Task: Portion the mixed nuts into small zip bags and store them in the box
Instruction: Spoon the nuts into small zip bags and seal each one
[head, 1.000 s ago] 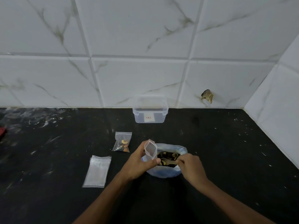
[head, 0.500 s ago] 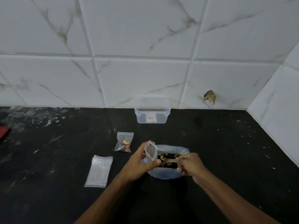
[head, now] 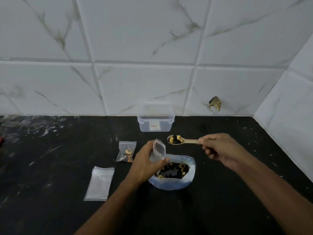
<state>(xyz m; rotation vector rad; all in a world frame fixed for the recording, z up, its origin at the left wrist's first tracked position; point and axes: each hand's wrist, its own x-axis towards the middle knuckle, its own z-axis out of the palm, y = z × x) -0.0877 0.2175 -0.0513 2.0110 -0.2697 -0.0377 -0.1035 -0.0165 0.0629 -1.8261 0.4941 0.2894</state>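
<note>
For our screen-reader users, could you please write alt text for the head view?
A right hand holds a spoon of mixed nuts above a small zip bag gripped in the left hand, over an open bag of nuts. A filled bag, empty bags and a box sit on the black counter.

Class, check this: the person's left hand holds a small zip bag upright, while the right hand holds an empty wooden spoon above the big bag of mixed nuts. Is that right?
Not quite. The head view shows the wooden spoon in the right hand loaded with nuts, not empty. The rest holds: the left hand holds the small zip bag upright, above the big bag of mixed nuts.
</note>
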